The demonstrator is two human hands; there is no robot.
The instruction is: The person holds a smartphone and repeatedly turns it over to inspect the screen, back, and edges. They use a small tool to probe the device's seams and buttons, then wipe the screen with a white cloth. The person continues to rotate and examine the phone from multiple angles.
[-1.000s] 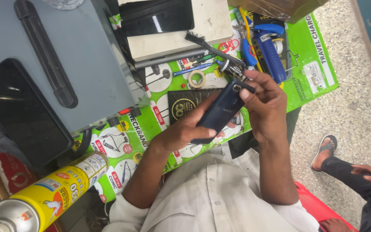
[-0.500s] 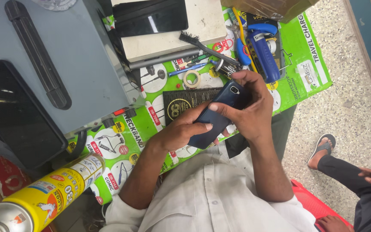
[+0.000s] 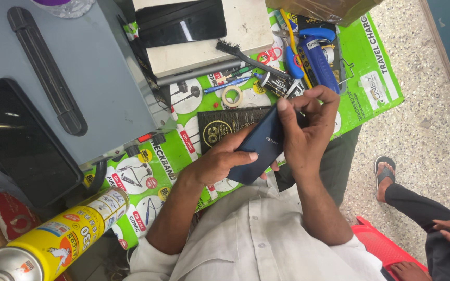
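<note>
— Both hands on the dark blue phone (image 3: pixel 260 148), frame centre, above the table (image 3: pixel 376 78)?

— Yes. Left hand (image 3: pixel 220 161) cups its lower end; right hand (image 3: pixel 305 130) fingers (image 3: pixel 283 106) clamp the upper end. Long axis runs lower left to upper right.

Single head camera, looking steeply down, close over cluttered green workbench (image 3: pixel 376 88)
</note>
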